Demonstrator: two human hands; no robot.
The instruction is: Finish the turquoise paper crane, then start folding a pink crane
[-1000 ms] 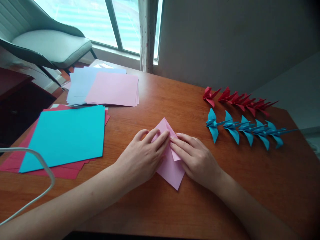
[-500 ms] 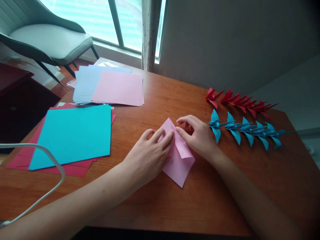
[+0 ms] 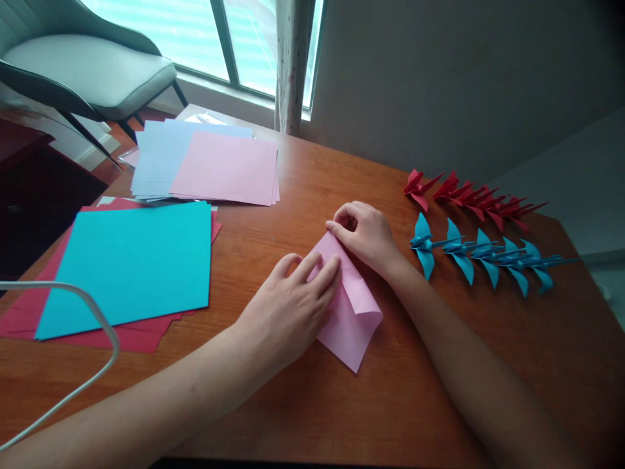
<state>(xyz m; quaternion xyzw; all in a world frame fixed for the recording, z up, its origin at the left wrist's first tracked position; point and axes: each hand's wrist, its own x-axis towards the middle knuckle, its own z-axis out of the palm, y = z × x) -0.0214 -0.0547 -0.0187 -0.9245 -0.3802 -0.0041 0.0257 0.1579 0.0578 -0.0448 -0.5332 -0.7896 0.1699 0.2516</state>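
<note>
Wooden table (image 3: 561, 365) by a window (image 3: 195, 32), grey chair (image 3: 88, 71) behind it. Part-folded pink paper (image 3: 349, 326) lies flat on the table near the middle, just in front of the person. Left hand (image 3: 288, 306) is flat on the paper's left half, fingers spread and pressing down, nothing gripped. Right hand (image 3: 366, 234) pinches the paper's far corner between thumb and fingertips (image 3: 332, 227); the flap below that pinch stands up in a loose curl, not creased.

Risks, as judgement:
- left palm covers only one side, so a pull from the right hand could swing the paper on the smooth wood and shift the fold line
- the curled flap could flatten off-line and set a crooked crease
- a hard pinch could crumple or tear the thin corner
- the right forearm lies near the blue cranes (image 3: 481, 254), red cranes (image 3: 476, 198) just beyond; a sideways sweep could knock them

Turquoise sheet (image 3: 127, 267) and pink stack (image 3: 227, 169) sit well apart, left.
</note>
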